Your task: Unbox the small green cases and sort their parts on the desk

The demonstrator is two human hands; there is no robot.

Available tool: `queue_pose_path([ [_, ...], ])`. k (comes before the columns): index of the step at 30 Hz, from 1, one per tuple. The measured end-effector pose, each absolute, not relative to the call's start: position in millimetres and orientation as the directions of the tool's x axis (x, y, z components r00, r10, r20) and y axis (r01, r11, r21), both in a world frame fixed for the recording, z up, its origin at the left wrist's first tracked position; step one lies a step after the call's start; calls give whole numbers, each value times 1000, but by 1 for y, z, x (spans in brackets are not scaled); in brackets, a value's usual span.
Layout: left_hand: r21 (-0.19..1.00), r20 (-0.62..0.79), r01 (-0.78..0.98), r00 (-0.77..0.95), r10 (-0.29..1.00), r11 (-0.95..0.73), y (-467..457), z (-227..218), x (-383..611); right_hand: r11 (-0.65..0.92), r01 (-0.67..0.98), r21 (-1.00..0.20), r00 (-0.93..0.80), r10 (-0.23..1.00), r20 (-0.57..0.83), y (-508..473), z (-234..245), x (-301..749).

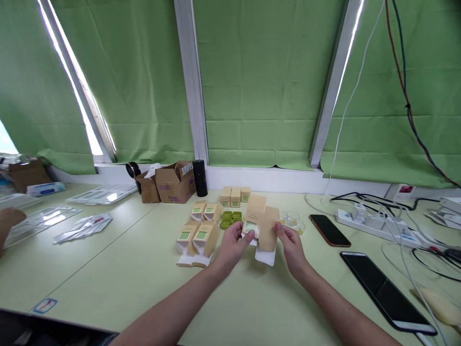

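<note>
An unfolded tan cardboard box (268, 228) with white inner flaps is held up between my two hands. My left hand (233, 245) pinches its left side, thumb over the panel with the small window. On its right edge, my right hand (291, 245) grips with thumb and fingers. Left of my left hand stand several part-folded tan boxes (206, 239) with green windows and open flaps. Behind the held box are small green square containers (226, 219) and clear round plastic pieces (293, 221), both partly hidden. Several closed tan boxes (235, 196) stand farther back.
Right: a phone (329, 230), a tablet-like device (387, 290), a white power strip (374, 226) with tangled cables. Back left: an open brown carton (175, 182) and black cylinder (200, 178). Far left: clear plastic trays (39, 221), white packets (84, 228) and another person's hand (10, 221).
</note>
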State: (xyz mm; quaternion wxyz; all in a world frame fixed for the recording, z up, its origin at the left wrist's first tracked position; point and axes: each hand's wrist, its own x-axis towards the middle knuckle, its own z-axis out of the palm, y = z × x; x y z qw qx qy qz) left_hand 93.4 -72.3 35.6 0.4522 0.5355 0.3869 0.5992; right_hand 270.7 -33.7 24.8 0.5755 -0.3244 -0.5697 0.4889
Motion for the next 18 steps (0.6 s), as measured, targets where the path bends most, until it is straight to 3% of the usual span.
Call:
queue_pose_path([
  [5, 827, 561, 199, -214, 800, -526, -71, 37, 81, 422, -188, -887, -73, 895, 441, -29, 23, 276],
  [8, 587, 801, 477, -220, 557, -655, -75, 46, 75, 409, -178, -895, -47, 905, 422, -26, 19, 275],
  [11, 336, 925, 670, -102, 366, -662, -79, 51, 70, 311, -233, -921, -51, 942, 331, -23, 13, 273],
  [14, 255, 938, 743, -34, 345, -619, -80, 46, 64, 202, -264, -943, -78, 970, 230, -22, 9, 271],
  [18, 279, 920, 729, -17, 391, -625, -77, 36, 58, 189, -201, -961, -102, 972, 213, -18, 2, 271],
])
